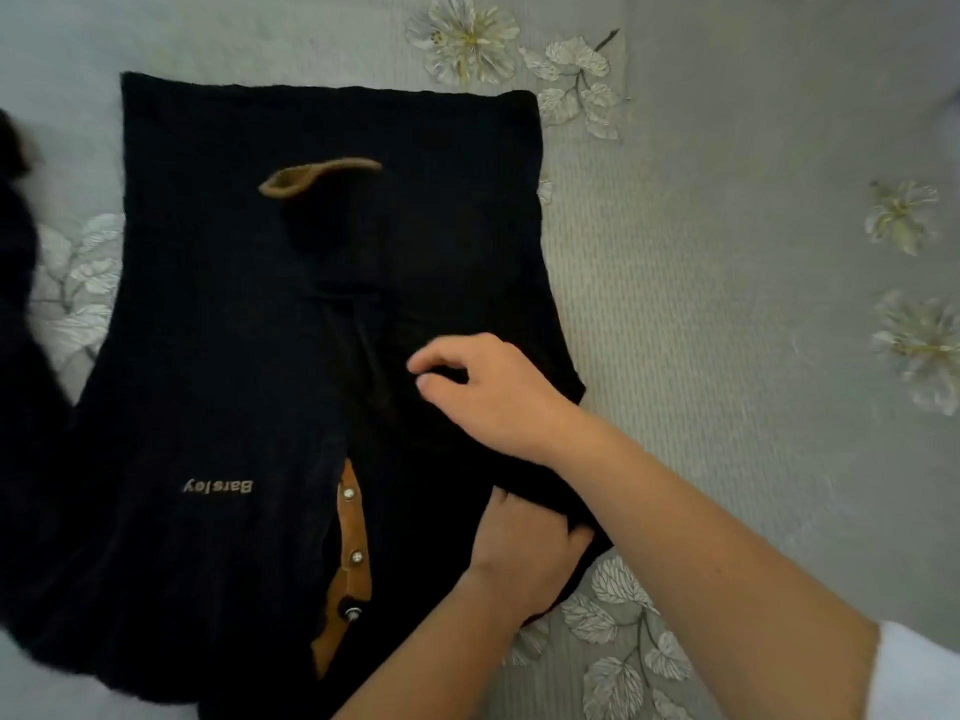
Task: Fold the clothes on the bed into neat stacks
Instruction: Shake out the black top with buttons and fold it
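A black knitted shirt [218, 314] lies flat on the bed, front up and collar towards me. It has a tan button placket [350, 558] and a "Barsley" logo. Its right side is folded inward, and a sleeve with a tan-lined cuff [317, 176] lies up the middle. My right hand [493, 394] rests on that folded part, with thumb and forefinger curled round a pinch of black cloth. My left hand [524, 545] is at the shirt's near right shoulder, its fingers tucked under the fold and gripping it. The other sleeve [21, 304] trails off to the left.
The bed cover [727, 304] is pale grey-green with embroidered white flowers and leaves, and it spreads wide to the right of the shirt. A white sleeve edge [919, 672] shows at the bottom right corner.
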`<state>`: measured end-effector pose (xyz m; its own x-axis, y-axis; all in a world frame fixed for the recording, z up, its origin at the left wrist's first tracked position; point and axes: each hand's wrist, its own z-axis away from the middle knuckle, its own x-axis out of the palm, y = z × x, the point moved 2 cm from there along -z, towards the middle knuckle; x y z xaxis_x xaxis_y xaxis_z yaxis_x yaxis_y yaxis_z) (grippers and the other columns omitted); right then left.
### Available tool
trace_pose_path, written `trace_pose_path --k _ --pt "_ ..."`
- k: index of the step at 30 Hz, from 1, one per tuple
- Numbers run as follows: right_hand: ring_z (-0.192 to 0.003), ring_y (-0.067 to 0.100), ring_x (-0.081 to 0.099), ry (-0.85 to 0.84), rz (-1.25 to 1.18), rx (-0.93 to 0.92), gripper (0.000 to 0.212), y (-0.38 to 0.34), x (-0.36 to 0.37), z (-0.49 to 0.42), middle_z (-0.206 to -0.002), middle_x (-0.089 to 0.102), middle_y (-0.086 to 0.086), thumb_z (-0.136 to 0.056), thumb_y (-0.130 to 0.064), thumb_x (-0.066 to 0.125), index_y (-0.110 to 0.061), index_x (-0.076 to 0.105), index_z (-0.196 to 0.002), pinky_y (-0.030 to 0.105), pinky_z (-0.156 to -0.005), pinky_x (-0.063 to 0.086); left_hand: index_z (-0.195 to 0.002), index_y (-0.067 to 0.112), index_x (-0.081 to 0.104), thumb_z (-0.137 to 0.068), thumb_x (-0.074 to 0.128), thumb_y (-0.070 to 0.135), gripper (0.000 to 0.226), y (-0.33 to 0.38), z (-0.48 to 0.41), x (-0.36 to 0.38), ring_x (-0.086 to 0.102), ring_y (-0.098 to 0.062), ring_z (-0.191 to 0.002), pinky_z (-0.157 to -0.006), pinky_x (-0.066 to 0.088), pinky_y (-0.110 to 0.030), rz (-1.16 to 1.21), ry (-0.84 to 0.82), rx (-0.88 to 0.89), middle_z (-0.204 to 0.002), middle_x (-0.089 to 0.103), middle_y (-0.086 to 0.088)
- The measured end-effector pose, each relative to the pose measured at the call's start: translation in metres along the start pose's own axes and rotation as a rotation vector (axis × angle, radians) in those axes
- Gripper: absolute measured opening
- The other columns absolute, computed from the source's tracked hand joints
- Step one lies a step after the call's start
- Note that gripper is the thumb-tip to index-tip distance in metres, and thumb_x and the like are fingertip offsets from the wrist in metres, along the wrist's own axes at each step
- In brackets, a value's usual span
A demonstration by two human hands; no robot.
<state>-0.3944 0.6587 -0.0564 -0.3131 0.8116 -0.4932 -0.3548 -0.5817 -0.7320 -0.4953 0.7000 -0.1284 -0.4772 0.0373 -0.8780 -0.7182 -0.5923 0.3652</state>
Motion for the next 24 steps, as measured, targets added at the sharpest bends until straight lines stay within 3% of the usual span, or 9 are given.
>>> trace_pose_path --k 2,3,6,10,13,17,19,22,24 --pt "-0.106 0.007 0.059 0.05 0.078 0.063 0.027 0.022 0.0 0.009 -0.113 0.066 -0.009 -0.095 -0.019 0.049 -0.025 0.067 -0.113 0.013 -0.077 0.04 -0.144 0.016 0.036 -0.1 0.035 0.035 0.048 -0.001 0.002 0.008 0.038 -0.038 -0.13 -0.107 0.027 -0.053 -0.111 -0.159 0.039 -0.141 0.044 -0.015" --pt "-0.104 0.009 0.059 0.093 0.126 0.097 0.028 0.035 -0.002 0.012 -0.112 0.067 -0.007 -0.094 -0.015 0.048 -0.024 0.067 -0.112 0.015 -0.077 0.04 -0.144 0.014 0.037 -0.101 0.026 0.036 0.05 -0.001 0.002 0.01 0.037 -0.037 -0.131 -0.11 0.023 -0.052 -0.123 -0.16 -0.001 -0.141 0.045 -0.015" --pt "-0.108 0.013 0.057 0.183 0.226 0.148 0.027 0.068 -0.01 0.019 -0.114 0.064 -0.005 -0.093 -0.011 0.051 -0.022 0.066 -0.114 0.023 -0.092 0.042 -0.111 0.018 0.069 -0.088 0.032 0.043 0.051 -0.007 0.014 0.013 0.062 -0.021 -0.106 -0.101 0.043 -0.039 0.016 -0.072 -0.038 -0.107 0.07 -0.003" --pt "-0.109 0.019 0.052 0.231 0.399 0.047 0.042 0.086 -0.007 0.021 -0.115 0.056 0.0 -0.083 -0.029 0.069 -0.017 0.06 -0.122 0.034 -0.096 0.045 -0.085 0.024 0.072 -0.074 0.042 0.022 0.032 -0.048 0.042 -0.011 0.059 -0.008 -0.084 -0.079 0.051 -0.021 0.408 0.326 -0.018 -0.09 0.065 0.009" --pt "-0.117 0.022 0.045 0.217 0.621 0.076 0.071 0.087 0.014 0.023 -0.127 0.045 0.002 -0.075 -0.062 0.059 -0.028 0.048 -0.136 0.04 -0.096 0.042 -0.082 0.019 0.065 -0.078 0.05 0.005 0.021 -0.119 0.043 -0.053 0.052 -0.003 -0.077 -0.076 0.042 -0.013 0.616 0.719 -0.417 -0.086 0.059 0.005" --pt "-0.116 0.027 0.047 0.326 0.763 0.143 0.077 0.093 0.037 0.025 -0.13 0.048 0.006 -0.074 -0.074 0.037 -0.03 0.046 -0.137 0.05 -0.092 0.044 -0.106 0.01 0.06 -0.087 0.055 0.01 0.02 -0.204 0.01 -0.112 0.048 0.001 -0.071 -0.068 0.035 -0.004 0.656 0.888 -0.848 -0.101 0.053 -0.003" --pt "-0.117 0.028 0.042 0.341 0.805 0.141 0.076 0.098 0.045 0.025 -0.131 0.046 0.01 -0.078 -0.07 0.034 -0.026 0.043 -0.14 0.052 -0.09 0.045 -0.114 0.012 0.056 -0.088 0.058 0.025 0.029 -0.23 -0.013 -0.13 0.049 -0.003 -0.08 -0.071 0.034 -0.004 0.616 0.84 -0.891 -0.112 0.054 -0.005" --pt "-0.12 0.03 0.038 0.357 0.84 0.123 0.076 0.101 0.054 0.025 -0.135 0.039 0.012 -0.082 -0.066 0.031 -0.022 0.037 -0.144 0.052 -0.089 0.045 -0.122 0.01 0.051 -0.08 0.063 0.055 0.062 -0.257 -0.042 -0.14 0.058 -0.019 -0.098 -0.084 0.047 -0.029 0.612 0.462 -1.056 -0.12 0.057 -0.006" --pt "-0.12 0.03 0.038 0.374 0.846 0.115 0.076 0.102 0.055 0.025 -0.135 0.038 0.013 -0.083 -0.065 0.031 -0.021 0.036 -0.145 0.052 -0.089 0.045 -0.102 0.013 0.06 -0.08 0.066 0.05 0.043 -0.263 -0.048 -0.145 0.063 -0.022 -0.087 -0.084 0.054 -0.04 0.586 0.333 -1.084 -0.1 0.064 -0.005"
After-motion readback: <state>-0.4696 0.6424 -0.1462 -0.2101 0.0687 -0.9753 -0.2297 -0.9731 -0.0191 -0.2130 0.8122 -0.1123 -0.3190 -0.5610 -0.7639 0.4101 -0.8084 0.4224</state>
